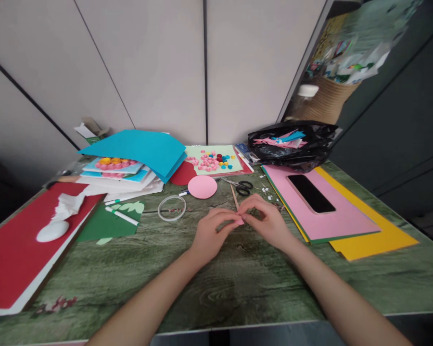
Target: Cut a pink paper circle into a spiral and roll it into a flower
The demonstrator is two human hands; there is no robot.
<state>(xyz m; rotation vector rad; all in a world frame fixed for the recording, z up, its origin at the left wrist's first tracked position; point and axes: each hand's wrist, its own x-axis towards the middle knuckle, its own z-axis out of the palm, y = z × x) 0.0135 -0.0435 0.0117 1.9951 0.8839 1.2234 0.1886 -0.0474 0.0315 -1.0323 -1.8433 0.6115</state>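
Over the middle of the table, my left hand (211, 233) and my right hand (266, 222) meet fingertip to fingertip. Both are closed in a pinch on a small piece of pink paper (240, 222), mostly hidden by the fingers. A thin, pale tan strip (234, 196) extends beyond the fingertips; whether it is joined to the pink paper I cannot tell. Just past my hands are black-handled scissors (243, 186) and a pink paper circle (202, 186). A clear ring-shaped roll (171, 208) lies to the left of my left hand.
Small coloured paper pieces (211, 162) cover a pale green sheet at the back. Blue sheets (137, 146) and red board (18, 240) are at left. A phone (311, 193) rests on pink paper (285, 192) at right, near a black bag (310, 144) of paper strips.
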